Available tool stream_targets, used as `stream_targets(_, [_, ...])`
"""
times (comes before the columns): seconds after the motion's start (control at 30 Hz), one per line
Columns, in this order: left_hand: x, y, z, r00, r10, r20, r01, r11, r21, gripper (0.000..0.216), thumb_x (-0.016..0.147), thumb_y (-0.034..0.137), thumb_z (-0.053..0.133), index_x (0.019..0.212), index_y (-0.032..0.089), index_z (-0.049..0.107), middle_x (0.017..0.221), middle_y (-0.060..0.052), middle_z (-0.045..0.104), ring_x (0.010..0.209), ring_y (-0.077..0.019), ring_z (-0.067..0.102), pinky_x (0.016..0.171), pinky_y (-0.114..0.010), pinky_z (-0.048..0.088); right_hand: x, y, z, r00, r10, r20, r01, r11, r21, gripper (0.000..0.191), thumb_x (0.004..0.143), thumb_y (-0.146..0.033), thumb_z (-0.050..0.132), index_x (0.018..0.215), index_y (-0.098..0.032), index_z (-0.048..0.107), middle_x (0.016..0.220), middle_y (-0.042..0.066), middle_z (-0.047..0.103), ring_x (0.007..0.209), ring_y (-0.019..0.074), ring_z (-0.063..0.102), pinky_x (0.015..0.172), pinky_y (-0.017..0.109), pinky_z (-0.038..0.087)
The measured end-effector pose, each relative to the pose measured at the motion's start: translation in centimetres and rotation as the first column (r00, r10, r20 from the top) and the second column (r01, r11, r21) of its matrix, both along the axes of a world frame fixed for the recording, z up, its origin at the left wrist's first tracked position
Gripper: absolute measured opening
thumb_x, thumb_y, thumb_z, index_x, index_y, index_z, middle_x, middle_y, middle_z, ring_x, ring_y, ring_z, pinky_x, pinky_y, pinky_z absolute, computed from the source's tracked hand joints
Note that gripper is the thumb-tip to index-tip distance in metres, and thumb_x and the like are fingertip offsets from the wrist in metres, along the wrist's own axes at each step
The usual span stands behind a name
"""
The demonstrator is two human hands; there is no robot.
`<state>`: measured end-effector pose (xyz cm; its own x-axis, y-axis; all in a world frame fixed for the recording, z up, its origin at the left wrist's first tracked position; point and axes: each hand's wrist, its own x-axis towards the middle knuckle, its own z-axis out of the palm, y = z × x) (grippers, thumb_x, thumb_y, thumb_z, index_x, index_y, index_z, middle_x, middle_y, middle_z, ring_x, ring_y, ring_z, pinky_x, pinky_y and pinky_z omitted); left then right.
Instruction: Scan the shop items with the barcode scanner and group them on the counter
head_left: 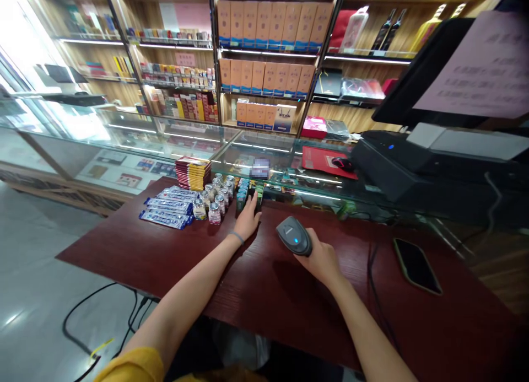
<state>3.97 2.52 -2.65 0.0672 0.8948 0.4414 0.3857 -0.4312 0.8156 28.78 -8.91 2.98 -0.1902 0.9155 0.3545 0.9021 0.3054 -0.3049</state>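
Observation:
My right hand (322,258) grips the handle of a dark grey barcode scanner (294,236), which has a small blue light on top and is held above the brown table. At the far edge of the table, my left hand (247,219) reaches with stretched fingers onto a group of small green and dark containers (241,199). The fingertips touch or overlap them; a firm grip is not visible. Just left of these stand rows of small clear jars (215,212) with silver lids. Blue and white wrapped sticks (167,208) lie in layers farther left, in front of a stack of red and yellow packets (193,173).
A phone (417,265) lies on the table's right side, near a black cable (374,283). Behind the table runs a glass display counter (285,164) bearing a red mat (320,159) with a mouse. A black monitor and machine (397,156) stand at right. Stocked shelves line the wall.

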Motion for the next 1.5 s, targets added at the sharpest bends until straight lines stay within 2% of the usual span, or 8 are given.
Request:
stream_targets(0.23, [-0.1, -0.1, -0.3, 0.988, 0.109, -0.106, -0.094, 0.985, 0.142, 0.047, 0.087, 0.007, 0.055, 0.133, 0.016, 0.049, 0.130, -0.016, 0.056, 0.128, -0.0259, 0.052, 0.114, -0.046, 0.039, -0.1, -0.1, -0.2, 0.999, -0.001, 0.037, 0.001, 1.000, 0.024, 0.040, 0.074, -0.036, 0.066, 0.111, -0.025, 0.056, 0.072, 0.002, 0.075, 0.062, 0.0275, 0.073, 0.053, 0.027, 0.040])
stream_targets(0.5, [0.1, -0.1, -0.2, 0.980, 0.146, -0.138, -0.123, 0.978, 0.166, 0.029, 0.092, 0.007, 0.049, 0.118, 0.018, 0.054, 0.112, -0.012, 0.058, 0.110, -0.0237, 0.057, 0.102, -0.042, 0.046, -0.2, -0.1, -0.3, 0.999, 0.009, 0.041, -0.009, 1.000, 0.011, 0.037, 0.077, -0.037, 0.065, 0.111, -0.026, 0.055, 0.074, 0.003, 0.075, 0.063, 0.0281, 0.073, 0.053, 0.027, 0.040])
stream_targets(0.67, [-0.1, -0.7, 0.3, 0.994, 0.103, 0.024, -0.105, 0.990, 0.094, 0.029, 0.095, 0.016, 0.050, 0.124, 0.018, 0.054, 0.116, -0.011, 0.059, 0.111, -0.0222, 0.057, 0.103, -0.039, 0.043, -0.2, -0.2, -0.3, 0.998, 0.008, 0.054, -0.010, 1.000, 0.024, 0.039, 0.077, -0.037, 0.065, 0.113, -0.025, 0.055, 0.074, 0.003, 0.076, 0.063, 0.0283, 0.074, 0.054, 0.027, 0.041])
stream_targets(0.77, [-0.9, -1.3, 1.1, 0.975, 0.003, 0.220, 0.002, 1.000, -0.019, 0.033, 0.096, 0.024, 0.052, 0.129, 0.019, 0.055, 0.102, -0.006, 0.060, 0.097, -0.0178, 0.059, 0.093, -0.032, 0.047, -0.3, -0.4, -0.1, 0.998, 0.012, 0.060, -0.014, 0.999, 0.047, 0.042, 0.076, -0.036, 0.065, 0.115, -0.024, 0.055, 0.073, 0.003, 0.075, 0.062, 0.0283, 0.073, 0.053, 0.027, 0.041])
stream_targets(0.9, [-2.1, -2.0, 2.5, 0.792, -0.131, 0.597, 0.330, 0.913, -0.239, 0.047, 0.095, 0.041, 0.059, 0.138, 0.025, 0.054, 0.092, -0.002, 0.061, 0.078, -0.0138, 0.059, 0.069, -0.024, 0.048, -0.7, -1.0, 0.5, 0.995, 0.077, 0.069, -0.081, 0.995, 0.063, 0.042, 0.075, -0.032, 0.065, 0.115, -0.024, 0.055, 0.073, 0.003, 0.075, 0.062, 0.0275, 0.074, 0.053, 0.027, 0.041])
stream_targets(1.07, [-2.9, -2.1, 3.4, 0.492, -0.092, 0.866, 0.583, 0.773, -0.249, 0.057, 0.088, 0.037, 0.071, 0.141, 0.027, 0.053, 0.099, -0.005, 0.066, 0.080, -0.0141, 0.063, 0.066, -0.024, 0.050, -1.6, -1.8, 0.8, 0.959, 0.266, 0.095, -0.269, 0.963, 0.012, 0.050, 0.073, -0.026, 0.064, 0.121, -0.022, 0.052, 0.081, 0.004, 0.077, 0.067, 0.0253, 0.075, 0.056, 0.026, 0.043])
stream_targets(1.3, [-3.1, -1.9, 3.5, 0.423, -0.033, 0.905, 0.569, 0.787, -0.237, 0.051, 0.090, 0.032, 0.069, 0.139, 0.028, 0.055, 0.096, -0.004, 0.066, 0.078, -0.0130, 0.063, 0.064, -0.023, 0.051, -2.3, -2.1, 0.6, 0.939, 0.326, 0.112, -0.329, 0.944, 0.002, 0.056, 0.075, -0.028, 0.063, 0.129, -0.018, 0.048, 0.082, 0.005, 0.077, 0.067, 0.0242, 0.074, 0.057, 0.026, 0.042])
stream_targets(1.5, [-3.1, -1.9, 3.5, 0.392, -0.083, 0.916, 0.608, 0.771, -0.190, 0.053, 0.088, 0.028, 0.070, 0.139, 0.027, 0.055, 0.098, -0.005, 0.067, 0.080, -0.0127, 0.062, 0.066, -0.023, 0.049, -2.1, -2.3, 1.1, 0.919, 0.373, 0.132, -0.374, 0.927, -0.019, 0.036, 0.074, -0.027, 0.063, 0.108, -0.020, 0.056, 0.078, 0.005, 0.076, 0.067, 0.0232, 0.073, 0.058, 0.026, 0.040])
